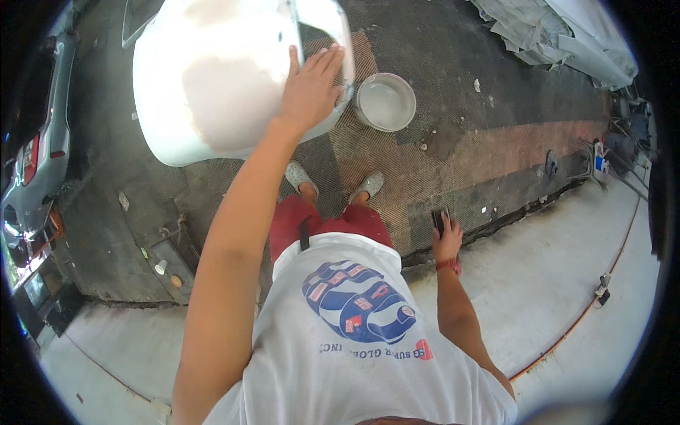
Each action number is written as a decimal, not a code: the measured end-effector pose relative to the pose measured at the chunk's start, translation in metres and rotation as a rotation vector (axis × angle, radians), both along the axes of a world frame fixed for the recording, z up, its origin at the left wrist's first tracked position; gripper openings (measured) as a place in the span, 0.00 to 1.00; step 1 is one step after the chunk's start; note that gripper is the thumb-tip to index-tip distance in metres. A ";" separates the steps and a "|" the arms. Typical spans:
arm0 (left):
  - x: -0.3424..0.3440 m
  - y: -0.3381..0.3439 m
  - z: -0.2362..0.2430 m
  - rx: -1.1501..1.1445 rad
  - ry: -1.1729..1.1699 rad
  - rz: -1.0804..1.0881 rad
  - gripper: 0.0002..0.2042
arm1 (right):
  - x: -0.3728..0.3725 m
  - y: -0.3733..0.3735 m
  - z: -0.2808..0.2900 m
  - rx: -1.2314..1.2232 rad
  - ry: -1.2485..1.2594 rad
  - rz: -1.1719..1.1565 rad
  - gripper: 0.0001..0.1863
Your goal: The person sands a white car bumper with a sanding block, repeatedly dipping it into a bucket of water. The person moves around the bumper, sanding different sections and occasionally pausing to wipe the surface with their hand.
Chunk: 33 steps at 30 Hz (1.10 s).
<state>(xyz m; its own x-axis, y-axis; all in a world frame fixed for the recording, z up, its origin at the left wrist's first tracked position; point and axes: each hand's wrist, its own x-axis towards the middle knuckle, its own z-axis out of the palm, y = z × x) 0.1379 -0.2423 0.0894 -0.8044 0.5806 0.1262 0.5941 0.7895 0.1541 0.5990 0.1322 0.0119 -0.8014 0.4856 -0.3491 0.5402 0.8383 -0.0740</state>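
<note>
A large white car door panel (166, 78) lies in front of me, with a dull beige patch across its middle and a window opening on its right side. My left hand (312, 85) rests flat on the panel beside that opening, fingers stretched out and holding nothing. Down at my right side, away from the panel, my right hand (448, 241) is closed on a small flat black block (438, 222). The block's exact kind is too small to make out. Just right of the panel stands a round bucket (386, 103) of cloudy greyish water.
Patterned matting (496, 156) covers the dark floor around my feet. A silver car (53, 134) stands at the far left. Crumpled covering sheets (538, 35) lie at the upper right. Behind me, an orange cord (567, 331) runs along a pale floor. A metal stand (593, 164) is at the right.
</note>
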 end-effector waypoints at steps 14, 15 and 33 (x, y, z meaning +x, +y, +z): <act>0.107 0.092 -0.056 0.126 -0.329 0.467 0.48 | 0.175 0.151 -0.022 -0.159 0.046 -0.443 0.41; 0.109 0.094 -0.057 0.185 -0.369 0.485 0.47 | 0.159 0.163 -0.022 -0.135 0.084 -0.364 0.41; -0.006 0.082 -0.020 0.916 -0.516 0.834 0.24 | -0.051 0.184 0.020 -0.055 0.225 -0.010 0.40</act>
